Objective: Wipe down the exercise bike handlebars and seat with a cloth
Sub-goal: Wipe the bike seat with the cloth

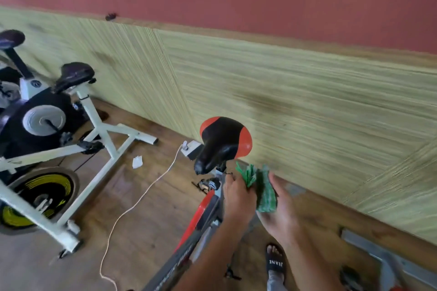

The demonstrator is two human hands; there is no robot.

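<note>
While both hands are hovering just below the seat [223,142] of the red and black exercise bike [201,217], they're sharing a green cloth [262,186] between them. The left hand [237,198] is gripping the cloth's fringed end, fingers curled round it, right next to the seat post. The right hand [282,205] is lying flatter under the other end with its thumb up along the edge, so it's more cradling than squeezing, though motion blur is making it hard to say how tight. The cloth isn't touching the seat, it's sitting just below and to the right of it. Left of the seat, a white spin bike [71,137] is standing on the wooden floor [146,208], and a white cable [142,194] is trailing across the boards from a box by the wall [307,106].
</note>
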